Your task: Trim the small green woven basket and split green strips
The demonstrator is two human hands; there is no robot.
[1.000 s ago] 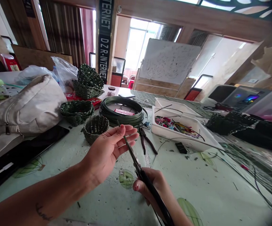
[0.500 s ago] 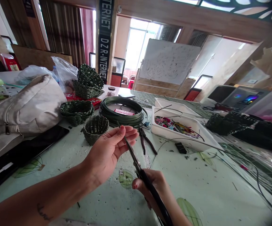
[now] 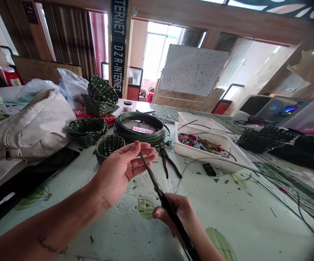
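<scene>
My left hand (image 3: 118, 163) is raised over the table, palm up. Its thumb and forefinger pinch a thin dark green strip (image 3: 142, 157), while the other fingers extend. Gripped in my right hand (image 3: 181, 206) is a pair of scissors (image 3: 157, 185) with long black handles. The blades point up and away toward the strip, just below the left fingertips; whether they touch it I cannot tell. Behind the left hand stands a small woven basket (image 3: 108, 145), partly hidden by that hand. Pliers (image 3: 166, 163) lie on the table beyond the fingers.
A coil of green strip (image 3: 118, 125) lies behind my hands. White trays (image 3: 213, 165) with colourful bits stand right of it. Woven baskets (image 3: 87, 132), a pale bag (image 3: 32, 127) and a black tablet-like slab (image 3: 50, 163) are at left. Loose strands (image 3: 276, 179) cross the right side.
My left hand has shifted slightly left, and more of the strip shows between its fingers and the blades. The scissors and right hand have hardly moved.
</scene>
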